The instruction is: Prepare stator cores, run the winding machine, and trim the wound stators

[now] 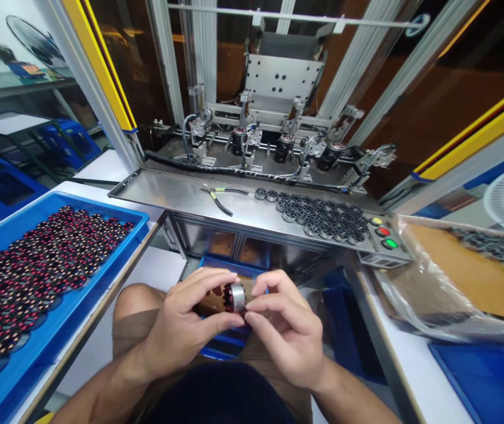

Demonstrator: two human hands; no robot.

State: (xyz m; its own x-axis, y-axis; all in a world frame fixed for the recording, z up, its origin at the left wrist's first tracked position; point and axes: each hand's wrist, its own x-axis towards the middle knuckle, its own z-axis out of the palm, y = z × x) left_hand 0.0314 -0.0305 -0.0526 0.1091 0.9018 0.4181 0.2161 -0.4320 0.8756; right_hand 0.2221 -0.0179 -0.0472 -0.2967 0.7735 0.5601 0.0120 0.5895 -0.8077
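A small motor stator (234, 298) with a silver ring and red-and-black windings is held above my lap. My left hand (185, 318) grips it between thumb and fingers from the left. My right hand (289, 327) is at its right side, with thumb and fingertips pinched together close by the lower right edge. Whatever is between those fingertips is too small to make out. To the left, a blue tray (143, 220) holds many similar wound stators (64, 253) with red and copper colours.
Ahead, a steel ledge (168, 194) carries cutting pliers (221, 199), many dark rings (322, 215) and a button box (384, 234). Behind it stands a machine with several clamping stations (285, 147). A plastic-lined carton (464, 271) and a blue bin (486, 377) sit at right.
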